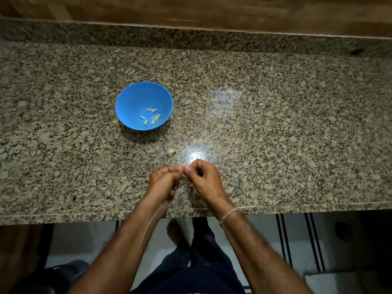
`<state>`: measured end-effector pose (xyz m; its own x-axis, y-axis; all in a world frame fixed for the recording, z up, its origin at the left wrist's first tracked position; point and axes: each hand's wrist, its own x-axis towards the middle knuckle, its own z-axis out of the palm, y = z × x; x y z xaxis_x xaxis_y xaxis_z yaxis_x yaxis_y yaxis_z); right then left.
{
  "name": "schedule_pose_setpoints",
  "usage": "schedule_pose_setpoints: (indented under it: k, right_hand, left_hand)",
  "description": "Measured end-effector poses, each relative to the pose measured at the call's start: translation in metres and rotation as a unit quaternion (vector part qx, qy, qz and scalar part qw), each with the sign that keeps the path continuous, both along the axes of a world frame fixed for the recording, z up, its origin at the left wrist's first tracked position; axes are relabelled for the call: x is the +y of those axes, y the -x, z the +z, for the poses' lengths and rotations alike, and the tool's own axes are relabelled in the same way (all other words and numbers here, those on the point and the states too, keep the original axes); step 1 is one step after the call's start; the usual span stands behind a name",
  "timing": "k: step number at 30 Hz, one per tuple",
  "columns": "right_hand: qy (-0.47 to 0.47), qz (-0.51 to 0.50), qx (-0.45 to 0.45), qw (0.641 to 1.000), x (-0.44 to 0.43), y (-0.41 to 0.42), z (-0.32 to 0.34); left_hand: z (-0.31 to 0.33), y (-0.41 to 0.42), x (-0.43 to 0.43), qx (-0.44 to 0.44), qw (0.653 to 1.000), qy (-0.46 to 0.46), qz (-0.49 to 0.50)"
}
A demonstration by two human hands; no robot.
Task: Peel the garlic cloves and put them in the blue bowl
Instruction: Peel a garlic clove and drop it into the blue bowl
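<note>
The blue bowl point(131, 98) sits on the bench point(275, 124), off to the left and farther away than the hands. In it lie a few peeled cloves point(151, 116). They are small, long and pale yellow-green. They point different ways and sit bunched on the near right side of the bowl's floor.

A garlic lump point(171, 153) lies on the bench between the bowl and the hands, just past the fingertips. It is round, whitish and papery. A thin tail on it points back toward the person, so its long way runs from far to near.

The left hand point(164, 177) and right hand point(202, 175) meet over the near part of the bench. Their fingers point(187, 169) are curled, with the thumb tips pressed together on a pale bit point(185, 176). It is too small to tell what it is. A thread band point(229, 215) is on the right wrist.
</note>
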<state>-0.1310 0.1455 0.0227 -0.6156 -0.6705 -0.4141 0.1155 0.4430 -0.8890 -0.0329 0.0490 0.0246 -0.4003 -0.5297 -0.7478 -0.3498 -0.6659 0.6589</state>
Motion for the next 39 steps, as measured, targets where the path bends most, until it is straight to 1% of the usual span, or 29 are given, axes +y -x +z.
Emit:
schedule_pose_setpoints:
  k: [3, 5, 6, 7, 8, 9, 10, 12, 14, 16, 17, 19, 21, 22, 23, 24, 25, 26, 27, 28, 30, 32, 33, 34, 35, 36, 37, 38, 39]
  right_hand:
    - [0.015, 0.009, 0.124, 0.992, -0.002, -0.003, 0.001]
    - [0.013, 0.009, 0.158, 0.987, -0.004, -0.002, 0.003]
    - [0.01, 0.0, 0.124, 0.992, -0.004, -0.002, 0.003]
    - [0.01, -0.015, 0.043, 0.999, -0.005, 0.0, 0.004]
    - [0.016, -0.032, -0.074, 0.997, -0.005, 0.002, 0.005]
    - [0.017, -0.038, -0.192, 0.98, -0.005, 0.003, 0.005]
    - [0.015, -0.035, -0.274, 0.961, -0.005, 0.004, 0.005]
    - [0.004, -0.013, -0.293, 0.956, -0.004, 0.003, 0.001]
    - [-0.013, -0.001, -0.189, 0.982, -0.004, -0.001, 0.0]
    - [-0.015, 0.016, -0.046, 0.999, -0.003, -0.004, 0.0]
    - [-0.004, 0.027, 0.014, 1.0, -0.002, -0.003, 0.0]
    - [0.015, 0.047, 0.121, 0.991, -0.003, -0.002, -0.003]
    - [0.009, 0.058, 0.211, 0.976, -0.003, -0.001, -0.001]
    - [0.001, 0.055, 0.213, 0.975, -0.004, 0.0, -0.001]
    - [-0.007, 0.043, 0.172, 0.984, -0.004, 0.001, -0.001]
    - [-0.012, 0.017, 0.075, 0.997, -0.004, 0.0, 0.0]
    - [-0.009, -0.014, -0.06, 0.998, -0.005, -0.001, 0.002]
    - [-0.007, -0.038, -0.16, 0.986, -0.006, -0.002, 0.004]
    - [-0.004, -0.049, -0.189, 0.981, -0.006, -0.004, 0.004]
    - [-0.005, -0.043, -0.14, 0.989, -0.006, -0.005, 0.003]
    - [0.007, 0.001, 0.08, 0.997, -0.003, -0.006, -0.004]
    - [0.013, 0.037, 0.262, 0.964, -0.001, -0.001, -0.011]
    - [0.009, 0.05, 0.312, 0.949, -0.001, 0.001, -0.01]
    - [0.002, 0.06, 0.328, 0.943, -0.001, 0.003, -0.011]
    - [-0.004, 0.057, 0.308, 0.95, -0.001, 0.004, -0.012]
    - [-0.009, 0.042, 0.236, 0.971, -0.003, 0.004, -0.008]
    - [-0.007, 0.004, 0.099, 0.995, -0.005, 0.002, -0.005]
    - [-0.001, -0.029, -0.045, 0.999, -0.007, 0.0, -0.001]
    - [-0.001, -0.054, -0.123, 0.991, -0.008, -0.002, 0.001]
  left_hand:
    - [-0.001, 0.0, -0.007, -0.047, 0.997, -0.058, -0.018]
    - [0.001, 0.003, -0.004, -0.023, 0.999, -0.042, -0.009]
    - [0.004, 0.003, -0.001, 0.002, 1.0, -0.004, -0.002]
    - [0.005, 0.003, 0.001, 0.016, 0.998, 0.064, -0.006]
    - [0.005, 0.002, 0.002, 0.013, 0.988, 0.153, -0.028]
    - [0.003, 0.0, 0.002, -0.001, 0.968, 0.242, -0.059]
    - [0.003, -0.001, 0.001, -0.009, 0.949, 0.303, -0.082]
    - [0.0, -0.003, -0.001, -0.008, 0.935, 0.338, -0.104]
    - [0.0, -0.001, -0.001, 0.002, 0.948, 0.301, -0.098]
    - [0.0, 0.004, 0.0, 0.008, 0.98, 0.191, -0.057]
    - [-0.001, 0.006, -0.002, 0.009, 0.993, 0.111, -0.033]
    - [-0.003, 0.006, -0.006, -0.021, 0.999, -0.026, -0.033]
    - [-0.002, 0.006, -0.008, -0.037, 0.994, -0.092, -0.049]
    - [-0.001, 0.007, -0.005, -0.022, 0.996, -0.078, -0.041]
    - [0.001, 0.008, 0.0, -0.006, 0.999, -0.013, -0.031]
    - [0.002, 0.007, 0.003, -0.006, 0.994, 0.098, -0.041]
    - [0.003, 0.006, 0.005, -0.033, 0.97, 0.229, -0.074]
    - [0.002, 0.004, 0.007, -0.057, 0.937, 0.331, -0.098]
    - [-0.001, 0.003, 0.007, -0.068, 0.923, 0.365, -0.105]
    - [-0.003, 0.005, 0.005, -0.062, 0.938, 0.327, -0.098]
    - [0.0, 0.01, 0.0, -0.021, 0.994, 0.101, -0.041]
    - [0.005, 0.013, -0.004, -0.018, 0.996, -0.085, -0.029]
    - [0.004, 0.015, -0.006, -0.018, 0.992, -0.118, -0.029]
    - [0.004, 0.016, -0.006, -0.013, 0.993, -0.114, -0.026]
    - [0.006, 0.016, -0.002, -0.014, 0.997, -0.062, -0.032]
    - [0.006, 0.015, 0.002, -0.031, 0.997, 0.042, -0.053]
    - [0.008, 0.014, 0.005, -0.064, 0.978, 0.181, -0.08]
    - [0.007, 0.013, 0.008, -0.095, 0.94, 0.311, -0.103]
    - [0.005, 0.012, 0.011, -0.103, 0.914, 0.379, -0.104]
